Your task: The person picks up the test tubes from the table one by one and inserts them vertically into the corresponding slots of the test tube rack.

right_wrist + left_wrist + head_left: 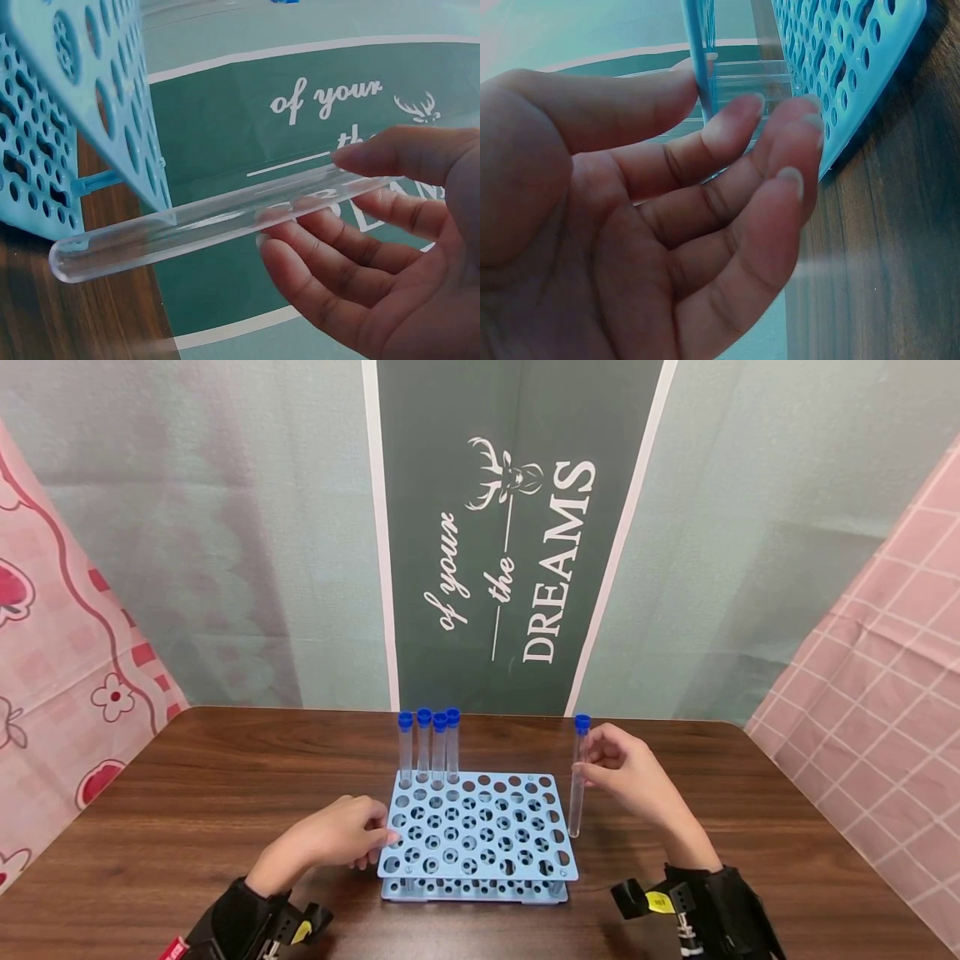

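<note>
A dark wooden table stands before a pale curtain, with a green banner reading "of your the DREAMS" hanging at the middle and pink patterned cloths at either side. Nearest the viewer, black wrist straps show at the lower edge on both arms. Just beyond them, a light blue tube rack with many round holes sits at the middle of the table. The left hand rests against the rack's left edge, fingers loosely curled with the tips at the top plate; the left wrist view shows the fingertips close beside the rack's upright, though whether they press on it is hard to tell. Just right of the rack, the right hand pinches a clear test tube with a blue cap between thumb and fingers, holding it upright with its rounded bottom low beside the rack's right edge, apart from the holes. At the rack's far left corner, four more capped tubes stand upright in the back row.
</note>
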Action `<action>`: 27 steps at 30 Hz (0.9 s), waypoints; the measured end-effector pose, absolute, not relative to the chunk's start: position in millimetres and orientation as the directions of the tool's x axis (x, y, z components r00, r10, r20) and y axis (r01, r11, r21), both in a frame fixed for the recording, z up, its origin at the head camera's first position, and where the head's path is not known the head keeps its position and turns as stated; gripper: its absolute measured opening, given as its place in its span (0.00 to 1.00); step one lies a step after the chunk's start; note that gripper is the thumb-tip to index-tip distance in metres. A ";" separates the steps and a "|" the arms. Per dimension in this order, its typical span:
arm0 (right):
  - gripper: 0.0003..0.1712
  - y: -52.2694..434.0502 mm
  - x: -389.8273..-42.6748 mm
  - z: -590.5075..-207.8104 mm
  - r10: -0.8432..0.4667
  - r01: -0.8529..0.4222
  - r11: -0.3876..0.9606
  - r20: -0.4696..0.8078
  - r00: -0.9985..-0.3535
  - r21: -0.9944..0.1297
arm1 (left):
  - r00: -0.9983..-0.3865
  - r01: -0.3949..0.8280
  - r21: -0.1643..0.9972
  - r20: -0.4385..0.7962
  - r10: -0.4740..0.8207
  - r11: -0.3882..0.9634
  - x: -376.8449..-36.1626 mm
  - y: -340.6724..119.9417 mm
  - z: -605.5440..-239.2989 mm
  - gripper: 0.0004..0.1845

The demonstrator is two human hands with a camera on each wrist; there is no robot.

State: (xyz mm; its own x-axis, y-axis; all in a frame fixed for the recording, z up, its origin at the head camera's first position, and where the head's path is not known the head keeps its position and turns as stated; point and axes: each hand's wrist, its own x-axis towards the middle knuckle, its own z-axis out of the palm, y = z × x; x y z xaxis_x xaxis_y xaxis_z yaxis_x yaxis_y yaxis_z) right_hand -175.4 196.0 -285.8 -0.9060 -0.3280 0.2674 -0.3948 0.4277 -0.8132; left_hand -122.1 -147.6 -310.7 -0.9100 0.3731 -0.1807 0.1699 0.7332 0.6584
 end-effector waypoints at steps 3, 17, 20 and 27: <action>0.10 196.8 -174.9 -284.4 -0.336 -0.429 0.415 0.304 -0.892 -0.802 | -0.910 0.171 0.656 -0.180 0.373 0.735 -122.2 -147.5 -310.6 0.13; 0.11 199.2 -173.3 -280.6 -0.337 -0.476 0.385 0.359 -0.870 -0.791 | -0.909 0.176 0.653 -0.180 0.376 0.737 -122.1 -147.8 -310.5 0.13; 0.11 199.8 -172.9 -280.4 -0.339 -0.488 0.371 0.375 -0.863 -0.790 | -0.909 0.175 0.655 -0.179 0.375 0.735 -122.0 -147.7 -310.4 0.13; 0.11 201.3 -173.1 -280.7 -0.342 -0.514 0.345 0.404 -0.848 -0.786 | -0.910 0.173 0.655 -0.180 0.374 0.736 -122.1 -147.3 -309.8 0.13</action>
State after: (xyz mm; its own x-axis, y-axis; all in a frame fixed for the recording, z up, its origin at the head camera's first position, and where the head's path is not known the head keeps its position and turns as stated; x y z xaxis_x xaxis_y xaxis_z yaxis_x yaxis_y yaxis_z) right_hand -173.1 201.3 -280.7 -0.8481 -0.3424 0.4043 -0.5137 0.3449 -0.7856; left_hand -122.1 -147.3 -309.8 -0.9096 0.3745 -0.1798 0.1734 0.7356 0.6548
